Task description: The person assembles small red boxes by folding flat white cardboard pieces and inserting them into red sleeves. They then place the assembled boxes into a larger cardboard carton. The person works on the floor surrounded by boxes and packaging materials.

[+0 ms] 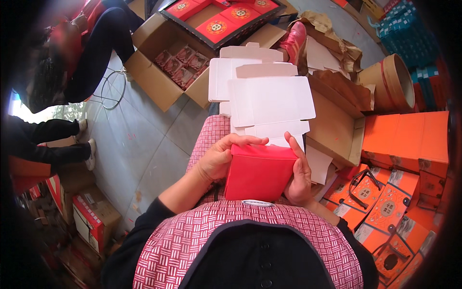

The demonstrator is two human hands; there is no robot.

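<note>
Plainly, both hands clamp the red box (260, 172) over the lap: left hand (219, 159) on its upper left corner, right hand (299, 176) along its right side. Uneven squeezing could crease it; white blanks (269, 101) just beyond might slide.

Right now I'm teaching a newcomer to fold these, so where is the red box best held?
Probably by its two upright side walls, one hand from each side. The red box stands on the lap with flat sides; the left hand and right hand already clasp them, fingers curled over the top edge.
</note>
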